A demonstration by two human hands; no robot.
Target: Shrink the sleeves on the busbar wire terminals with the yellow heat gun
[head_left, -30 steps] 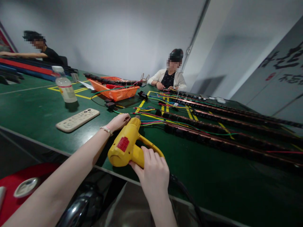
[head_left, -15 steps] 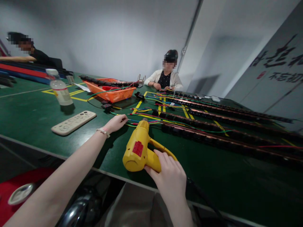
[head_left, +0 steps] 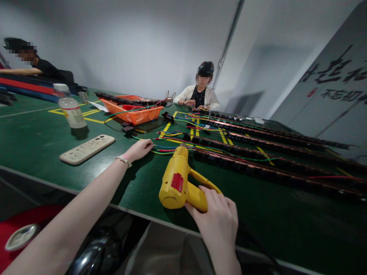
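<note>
My right hand is wrapped round the handle of a yellow heat gun with a red label. Its nozzle points away from me, over a bundle of coloured wires. At the bundle's left end, my left hand pinches the wires, with fingers closed and a bracelet at the wrist. Blue, red and green wires run from those fingertips toward a long dark strip with copper-coloured lines. How many wires the fingers hold is hidden.
Several similar strips lie to the right on the green table. A beige remote-like object, a bottle and an orange basket stand on the left. A co-worker sits across; another person is at far left.
My right hand has moved the heat gun a little to the right along the wires. My left hand keeps its pinch in about the same place.
</note>
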